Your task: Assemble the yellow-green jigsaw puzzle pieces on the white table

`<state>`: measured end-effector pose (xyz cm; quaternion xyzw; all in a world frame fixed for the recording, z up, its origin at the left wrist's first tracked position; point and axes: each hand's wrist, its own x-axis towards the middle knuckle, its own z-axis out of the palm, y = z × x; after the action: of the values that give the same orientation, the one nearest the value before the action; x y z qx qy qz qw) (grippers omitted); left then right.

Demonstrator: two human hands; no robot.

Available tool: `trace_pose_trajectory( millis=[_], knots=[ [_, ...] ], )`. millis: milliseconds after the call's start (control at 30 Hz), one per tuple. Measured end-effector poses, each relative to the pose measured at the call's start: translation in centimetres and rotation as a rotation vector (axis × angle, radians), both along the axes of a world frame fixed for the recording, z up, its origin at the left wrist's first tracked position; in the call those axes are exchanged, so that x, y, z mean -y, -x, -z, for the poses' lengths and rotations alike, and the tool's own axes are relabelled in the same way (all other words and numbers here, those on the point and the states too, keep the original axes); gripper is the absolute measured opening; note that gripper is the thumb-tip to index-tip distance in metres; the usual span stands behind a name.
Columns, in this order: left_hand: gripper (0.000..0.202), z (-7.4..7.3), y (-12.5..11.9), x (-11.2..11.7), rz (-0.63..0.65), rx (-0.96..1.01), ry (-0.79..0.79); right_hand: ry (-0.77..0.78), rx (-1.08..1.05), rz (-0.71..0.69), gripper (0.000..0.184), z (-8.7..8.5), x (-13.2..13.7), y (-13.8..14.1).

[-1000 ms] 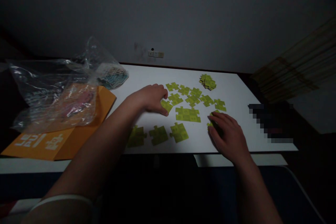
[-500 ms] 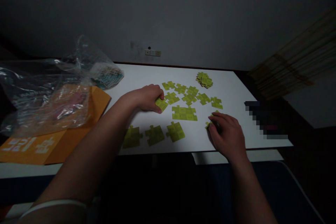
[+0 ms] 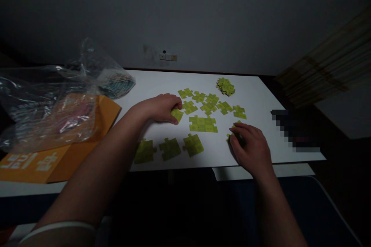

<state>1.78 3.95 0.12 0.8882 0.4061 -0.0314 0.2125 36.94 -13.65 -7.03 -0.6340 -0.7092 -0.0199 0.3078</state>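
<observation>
Little has moved since the earlier frames: both hands stay on the same green pieces, and the view has only drifted slightly.

Nearest, the right hand (image 3: pixel 251 147) lies palm down on the white counter (image 3: pixel 261 96), fingers curled over a piece (image 3: pixel 232 135) whose edge peeks out at its fingertips; whether it is gripped or just pressed flat cannot be told. Left of it, along the near edge, three single pieces (image 3: pixel 169 148) lie in a row, well apart from either hand.

Further in, a joined block (image 3: pixel 203 124) of two pieces sits between the hands. The left hand (image 3: pixel 162 107) reaches across with thumb and fingers closed on one piece (image 3: pixel 176 114), which touches the counter just beside the block.

Beyond that, a loose cluster (image 3: pixel 208 102) of pieces spreads across the middle, and a small stack (image 3: pixel 225 86) rests toward the far edge.

Off to the left, an orange box (image 3: pixel 58 154) lies on the counter under a crumpled clear bag (image 3: pixel 55 100). A dark wall (image 3: pixel 203 15) closes the far side.
</observation>
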Motion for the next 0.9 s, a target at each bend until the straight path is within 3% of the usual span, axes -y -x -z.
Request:
trace_pose_trajectory(
  millis=[200,333,533,700,900],
  knots=[
    [0.081,0.3,0.0,-0.2,-0.018,0.079,0.054,0.006,-0.013,-0.02,0.031,0.0,0.0,-0.2],
    [0.082,0.2,0.5,-0.3,0.023,0.14,0.092,0.008,-0.012,-0.031,0.028,0.0,0.0,-0.3],
    [0.085,-0.2,1.0,-0.3,-0.019,0.113,0.011,0.015,-0.005,-0.034,0.029,0.0,0.0,-0.4],
    [0.07,0.0,1.1,-0.7,-0.094,0.025,-0.03,0.017,-0.006,-0.033,0.031,0.0,0.0,-0.4],
    [0.042,0.0,1.3,-1.2,-0.144,-0.097,-0.192,-0.002,-0.004,-0.039,0.032,0.2,0.0,-0.5]
  ],
)
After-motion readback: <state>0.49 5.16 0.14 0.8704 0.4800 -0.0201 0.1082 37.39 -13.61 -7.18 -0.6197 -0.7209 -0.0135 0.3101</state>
